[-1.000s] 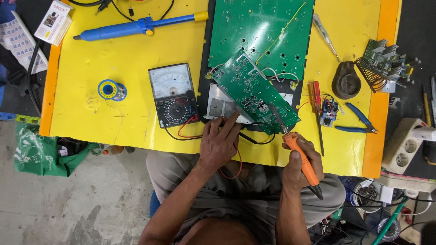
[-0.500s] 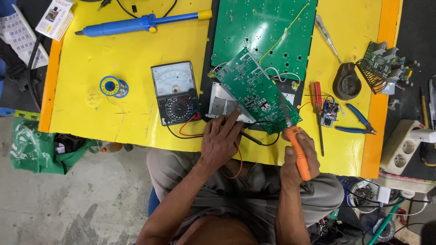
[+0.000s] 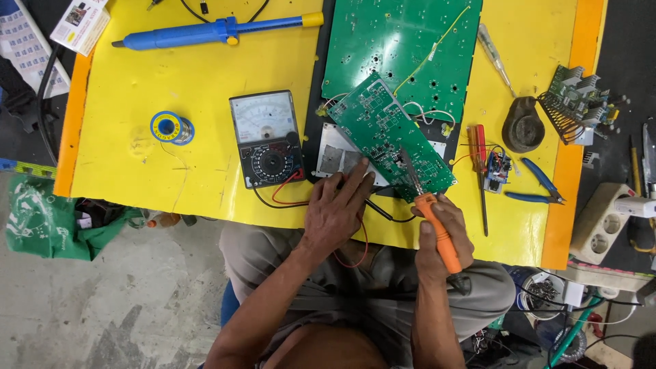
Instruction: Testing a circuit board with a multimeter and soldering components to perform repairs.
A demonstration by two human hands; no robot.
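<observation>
A: Start with the hands. The left hand (image 3: 335, 212) lies flat, fingers spread, at the lower edge of the yellow table (image 3: 205, 75), its fingertips pressing the near corner of the small green circuit board (image 3: 391, 137). The right hand (image 3: 441, 236) is closed around the orange handle of a soldering iron (image 3: 430, 219).

B: So neither hand is free?

A: The left one grips nothing; it is open and only bears down. I judge it is there to keep the board from sliding. The right is wrapped tight on the iron, held like a pen, so the metal tip slants up and left onto the board's lower right part.

B: Where does that board sit?

A: In the centre of the frame, tilted, propped over a larger green board (image 3: 403, 48) that fills the upper middle. White and yellow wires run between them, which probably explains why the small one stays so close.

B: And the rest of the bench?

A: A analogue multimeter (image 3: 265, 137) is just left of the left hand, with red and black leads trailing under the wrist. Further left sits a spool of solder (image 3: 171, 128), and at the upper left a blue desoldering pump (image 3: 212, 31). To the right, a red-handled screwdriver (image 3: 480, 164) and blue-handled pliers (image 3: 540, 184) lie within easy reach of the right hand.
</observation>
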